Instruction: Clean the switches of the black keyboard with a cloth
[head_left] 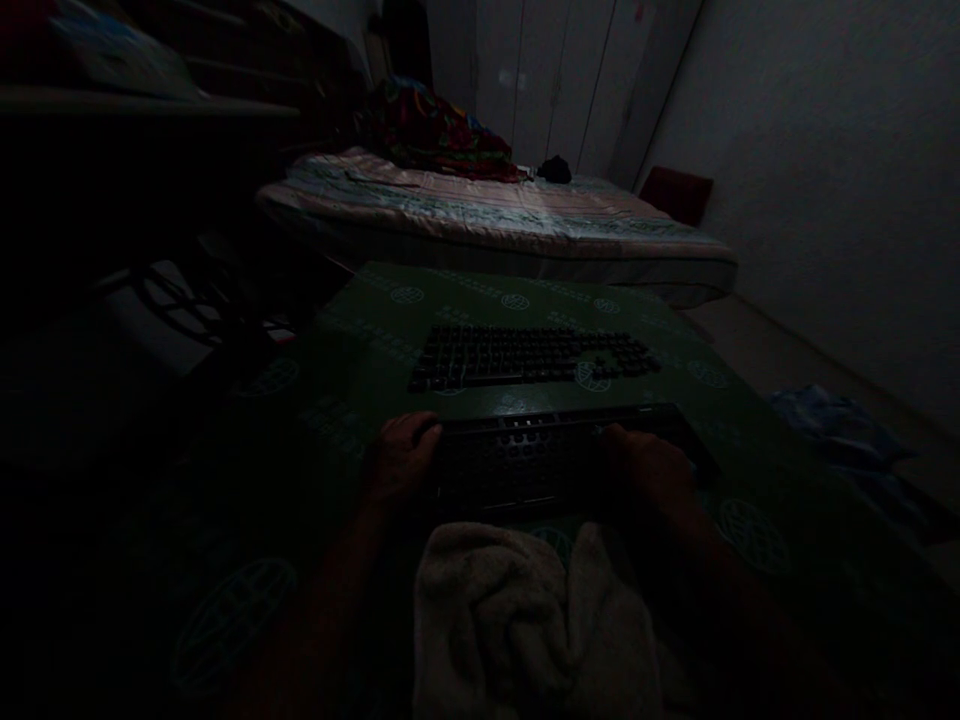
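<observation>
A black keyboard base (517, 465) lies on the green table in dim light. My left hand (403, 450) grips its left end, the thumb along the top edge. My right hand (649, 465) is on the right part of the base, fingers bent together; whether something small is pinched there is too dark to tell. Beyond the base, loose black keycaps (517, 352) are laid out in rows like a keyboard. A crumpled light cloth (525, 620) lies at the near edge, just below the base.
The green table (330, 350) has printed white globe marks. Behind it stands a bed (525, 215) with a red patterned blanket (450, 140). Bluish fabric (840, 425) lies on the floor at right. A dark shelf or desk (150, 105) is at upper left.
</observation>
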